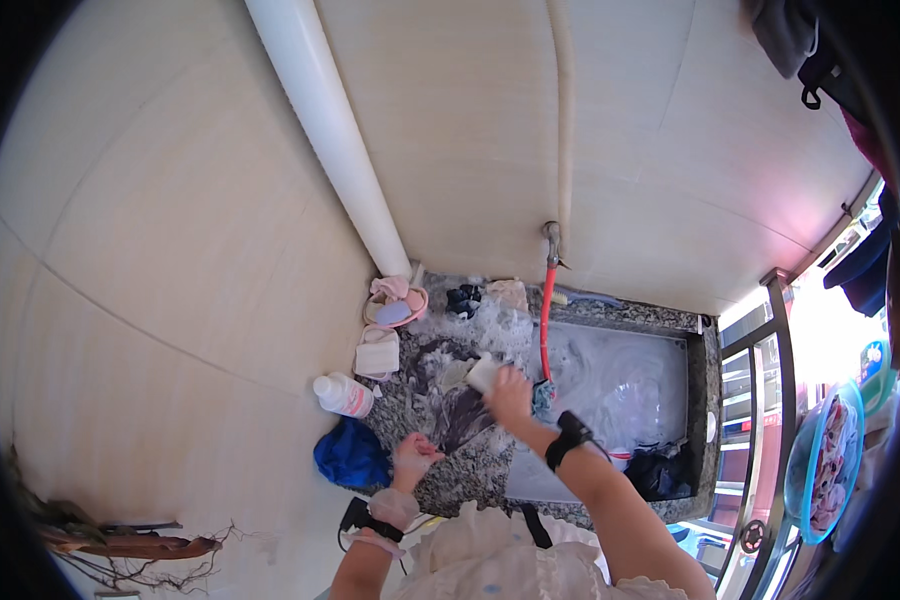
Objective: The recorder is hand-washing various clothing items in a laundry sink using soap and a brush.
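Note:
My right hand [508,396] is closed around a white block [483,373], perhaps soap or a brush, over a wet dark purple cloth [461,416] on the speckled stone counter [450,491]. My left hand [415,454] pinches the cloth's lower edge near the counter's front. Suds [495,330] lie around the cloth. Right of it, the stone sink [622,382] holds soapy water, with a black cloth [658,472] in its near right corner. A red hose [547,322] runs from the metal tap [551,234] down to a small teal cloth [543,397] at the sink's left edge.
Along the left edge stand a pink soap basket [406,309], a white soap box [377,352], a white bottle [343,395] and a blue cloth [352,453]. A scrubbing brush [585,298] lies behind the sink. A blue basin [801,465] of laundry is beyond the metal railing [780,360].

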`<state>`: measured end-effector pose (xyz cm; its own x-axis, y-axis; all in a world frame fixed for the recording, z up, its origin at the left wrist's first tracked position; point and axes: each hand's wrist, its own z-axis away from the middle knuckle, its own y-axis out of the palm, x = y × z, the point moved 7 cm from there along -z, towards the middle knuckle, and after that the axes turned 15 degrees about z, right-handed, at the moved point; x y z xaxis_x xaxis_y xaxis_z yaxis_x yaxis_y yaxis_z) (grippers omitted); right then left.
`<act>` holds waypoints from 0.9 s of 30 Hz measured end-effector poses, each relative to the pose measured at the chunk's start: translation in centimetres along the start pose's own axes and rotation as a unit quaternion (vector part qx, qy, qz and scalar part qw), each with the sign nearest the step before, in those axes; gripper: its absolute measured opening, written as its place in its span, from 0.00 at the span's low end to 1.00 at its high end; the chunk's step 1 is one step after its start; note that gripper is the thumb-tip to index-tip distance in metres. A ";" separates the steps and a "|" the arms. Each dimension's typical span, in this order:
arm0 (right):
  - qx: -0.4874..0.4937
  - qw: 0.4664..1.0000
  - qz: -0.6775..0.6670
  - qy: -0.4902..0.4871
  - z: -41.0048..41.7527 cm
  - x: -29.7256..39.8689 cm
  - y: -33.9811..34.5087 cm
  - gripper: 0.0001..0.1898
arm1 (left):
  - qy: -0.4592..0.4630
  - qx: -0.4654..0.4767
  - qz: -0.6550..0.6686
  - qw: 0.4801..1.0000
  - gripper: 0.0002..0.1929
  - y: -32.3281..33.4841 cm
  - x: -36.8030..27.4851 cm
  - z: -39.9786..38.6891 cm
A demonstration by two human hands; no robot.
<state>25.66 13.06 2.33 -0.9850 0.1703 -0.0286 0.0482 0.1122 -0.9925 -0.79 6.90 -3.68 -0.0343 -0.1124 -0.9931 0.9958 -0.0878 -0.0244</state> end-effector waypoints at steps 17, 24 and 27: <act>0.038 0.936 -0.276 0.214 -2.6 -9.6 4.6 0.33 | -0.062 -0.102 0.254 0.960 0.10 6.2 -6.2 -6.2; 0.012 0.970 -0.110 -0.216 6.5 9.2 -4.5 0.36 | -0.087 -0.038 -0.135 0.986 0.15 0.6 2.9 3.4; 0.015 0.975 -0.018 -0.219 7.2 7.7 0.3 0.38 | -0.099 -0.035 -0.160 0.982 0.15 -0.2 2.9 3.5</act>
<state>16.88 7.37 0.98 -0.9624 -0.2692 -0.0355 0.0145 0.0797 -0.9967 -1.44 3.11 -6.18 -0.3553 -0.2800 -0.8918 0.9345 -0.0831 -0.3462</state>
